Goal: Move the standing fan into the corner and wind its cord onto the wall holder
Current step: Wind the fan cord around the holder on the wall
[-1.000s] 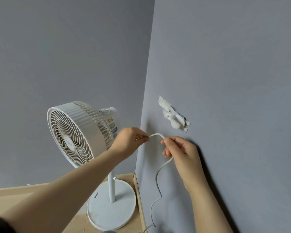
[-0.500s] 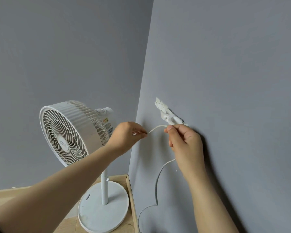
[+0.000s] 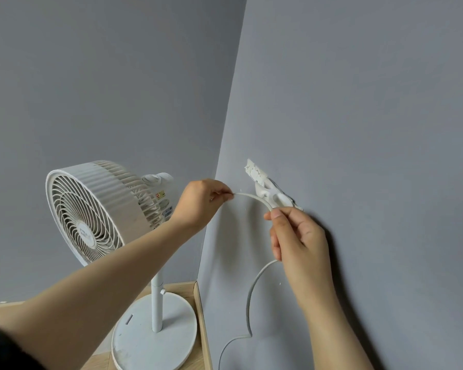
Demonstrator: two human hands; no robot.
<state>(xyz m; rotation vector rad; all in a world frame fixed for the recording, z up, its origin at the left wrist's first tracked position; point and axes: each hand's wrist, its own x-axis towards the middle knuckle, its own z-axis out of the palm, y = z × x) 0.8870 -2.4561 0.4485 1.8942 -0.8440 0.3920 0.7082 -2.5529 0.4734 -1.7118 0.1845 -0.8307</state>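
White is the colour of the standing fan [image 3: 91, 217]. It stands in the corner where two grey walls meet. Its round base [image 3: 145, 343] sits on the wooden floor [image 3: 99, 363], close to the right wall [image 3: 358, 102]. Its pole goes straight up, and its round cage looks out to the left.

On the right wall, near the corner, a white wall holder [image 3: 269, 192] is stuck. The white cord [image 3: 251, 196] makes a little arch between the two hands, right in front of the holder's lower part. I cannot tell if the cord touches the holder.

The left hand [image 3: 201, 201] pinches one end of the arch, and its fingers [image 3: 219, 194] are curled in tight. The right hand [image 3: 297, 241] pinches the other end between its thumb and fingers, just under the holder and close to the wall.

Below the right hand the cord hangs down along the wall in a loose bend. It goes out of the picture at the bottom. A dark sleeve [image 3: 0, 348] shows on the left arm, low in the corner of the picture.
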